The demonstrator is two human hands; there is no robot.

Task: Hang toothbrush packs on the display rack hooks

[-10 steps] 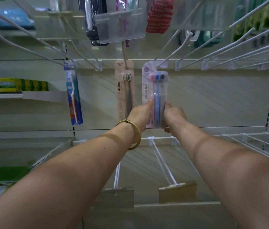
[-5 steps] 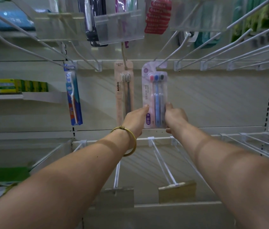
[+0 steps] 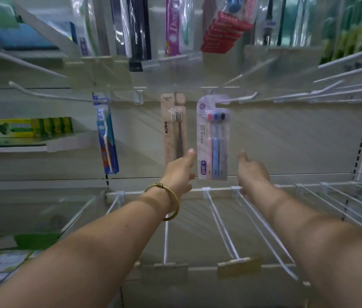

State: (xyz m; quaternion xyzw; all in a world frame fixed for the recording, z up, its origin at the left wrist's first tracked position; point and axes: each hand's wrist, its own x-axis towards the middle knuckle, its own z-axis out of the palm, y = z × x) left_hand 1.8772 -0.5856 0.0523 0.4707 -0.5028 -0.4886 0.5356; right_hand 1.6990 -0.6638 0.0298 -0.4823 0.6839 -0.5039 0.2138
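Note:
A lilac three-brush toothbrush pack (image 3: 213, 138) hangs on a white wire hook (image 3: 237, 100) at the back panel of the rack. My left hand (image 3: 181, 170), with a gold bangle at the wrist, is just left of the pack's lower edge, thumb up, holding nothing. My right hand (image 3: 252, 171) is to the right of the pack, apart from it, with nothing in its fingers. A beige AUBO two-brush pack (image 3: 173, 130) hangs next to the lilac one on the left, partly behind my left hand.
A blue single-toothbrush pack (image 3: 106, 138) hangs further left. Bare white hooks (image 3: 342, 92) stick out on the right, and more hooks (image 3: 222, 223) jut forward below my arms. Packs (image 3: 173, 25) hang from the row overhead. Green boxes (image 3: 24, 127) line a left shelf.
Both hands have let go of the lilac pack and pulled slightly apart and back. The pack now hangs by itself on the hook.

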